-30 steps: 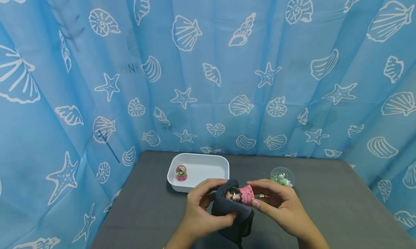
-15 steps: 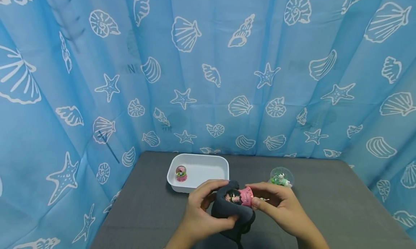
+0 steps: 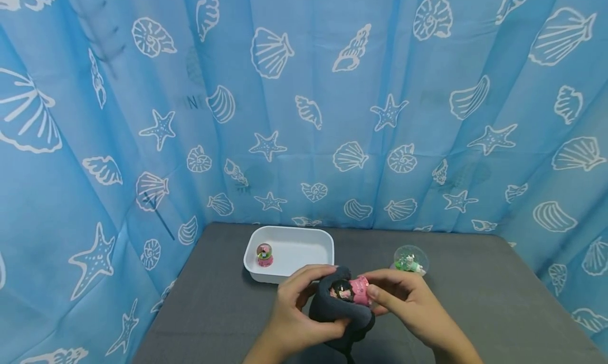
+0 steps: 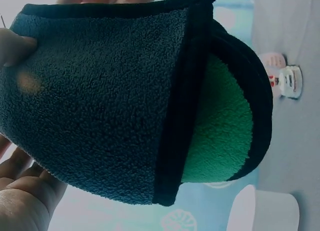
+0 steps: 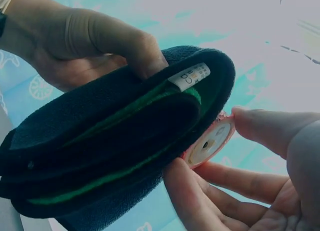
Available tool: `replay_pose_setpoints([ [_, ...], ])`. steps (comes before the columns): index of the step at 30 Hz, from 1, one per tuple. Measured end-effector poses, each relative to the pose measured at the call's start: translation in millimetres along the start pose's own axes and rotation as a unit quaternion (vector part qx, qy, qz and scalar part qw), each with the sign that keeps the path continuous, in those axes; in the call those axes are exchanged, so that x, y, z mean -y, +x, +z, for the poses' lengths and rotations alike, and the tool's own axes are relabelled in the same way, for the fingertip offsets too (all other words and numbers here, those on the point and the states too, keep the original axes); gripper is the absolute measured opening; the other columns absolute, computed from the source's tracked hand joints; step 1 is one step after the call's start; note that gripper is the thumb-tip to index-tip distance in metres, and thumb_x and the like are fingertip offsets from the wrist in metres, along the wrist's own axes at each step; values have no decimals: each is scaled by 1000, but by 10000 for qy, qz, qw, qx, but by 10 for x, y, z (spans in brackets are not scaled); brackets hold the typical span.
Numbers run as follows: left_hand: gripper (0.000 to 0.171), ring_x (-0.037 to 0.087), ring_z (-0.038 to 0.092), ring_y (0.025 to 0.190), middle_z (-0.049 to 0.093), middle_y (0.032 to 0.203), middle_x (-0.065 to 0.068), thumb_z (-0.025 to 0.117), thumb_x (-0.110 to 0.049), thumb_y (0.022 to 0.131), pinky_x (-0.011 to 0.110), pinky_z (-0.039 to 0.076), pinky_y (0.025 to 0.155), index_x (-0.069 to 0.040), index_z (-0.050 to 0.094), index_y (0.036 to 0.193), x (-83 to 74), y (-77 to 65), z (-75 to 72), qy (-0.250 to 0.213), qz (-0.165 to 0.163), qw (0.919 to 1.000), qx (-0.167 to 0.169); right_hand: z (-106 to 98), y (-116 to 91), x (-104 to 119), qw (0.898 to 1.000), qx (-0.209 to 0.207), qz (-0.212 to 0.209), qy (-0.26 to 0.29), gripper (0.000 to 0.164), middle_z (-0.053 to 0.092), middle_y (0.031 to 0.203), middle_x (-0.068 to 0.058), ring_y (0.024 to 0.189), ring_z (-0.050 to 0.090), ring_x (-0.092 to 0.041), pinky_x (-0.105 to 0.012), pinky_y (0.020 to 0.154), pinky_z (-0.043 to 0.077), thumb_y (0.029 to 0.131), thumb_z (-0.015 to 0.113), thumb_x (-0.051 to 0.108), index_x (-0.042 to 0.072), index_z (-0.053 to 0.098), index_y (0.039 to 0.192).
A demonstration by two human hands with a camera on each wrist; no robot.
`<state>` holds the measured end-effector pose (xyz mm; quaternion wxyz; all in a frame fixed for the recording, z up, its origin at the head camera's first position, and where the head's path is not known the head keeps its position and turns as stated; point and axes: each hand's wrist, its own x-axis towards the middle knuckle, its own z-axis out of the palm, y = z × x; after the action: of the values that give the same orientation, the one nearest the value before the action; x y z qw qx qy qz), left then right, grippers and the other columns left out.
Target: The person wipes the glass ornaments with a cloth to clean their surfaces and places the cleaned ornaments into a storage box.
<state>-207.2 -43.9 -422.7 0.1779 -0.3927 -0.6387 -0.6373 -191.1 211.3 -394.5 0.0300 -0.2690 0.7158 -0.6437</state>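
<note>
A small snow globe (image 3: 360, 290) with a pink base and a clear dome is held sideways above the table in the head view. My right hand (image 3: 408, 306) pinches its base between thumb and fingers. My left hand (image 3: 299, 314) grips a folded dark grey cloth (image 3: 328, 306), which wraps around the dome. In the left wrist view, the cloth's green inner face (image 4: 220, 126) shows beyond a black edging. The right wrist view shows the globe's round pale underside (image 5: 210, 143) and a white label (image 5: 190, 77) on the cloth. The cloth hides part of the dome.
A white tray (image 3: 304, 242) stands at the back left of the grey table (image 3: 214, 311), with a small pink-based snow globe (image 3: 264, 255) in its left end. A larger clear globe (image 3: 410, 259) with green and white contents stands behind my right hand. A blue shell-patterned curtain (image 3: 304, 116) hangs behind.
My right thumb and fingers have shifted around the pink base, and the globe has turned slightly in the cloth. My left hand keeps its grip on the cloth.
</note>
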Motion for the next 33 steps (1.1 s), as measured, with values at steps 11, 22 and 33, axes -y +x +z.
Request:
replay_pose_setpoints([
  [11,71,24,73,105,72,120,14,95,3,66,41,68,85,-6,67,130,50,-22,-19,-107,301,9991,-262,54,16,-30,9971,114,-685,-304,32,75,115,0,86,75,-17,-37,70,67,104,54,-11,-3,66,132],
  [22,69,23,73,108,70,121,23,89,10,67,44,69,84,1,64,131,7,13,-50,-633,287,9974,-207,93,2,-26,9755,10,-2134,-544,66,60,143,-21,131,64,-22,-33,98,64,79,71,-29,-9,58,141],
  [33,67,22,73,111,69,123,25,86,13,71,45,68,84,1,64,133,-10,-21,-57,-983,51,9951,-110,114,-31,-26,9688,-64,-2453,-361,65,60,139,-22,128,65,-23,-34,102,62,76,72,-33,-9,61,136],
])
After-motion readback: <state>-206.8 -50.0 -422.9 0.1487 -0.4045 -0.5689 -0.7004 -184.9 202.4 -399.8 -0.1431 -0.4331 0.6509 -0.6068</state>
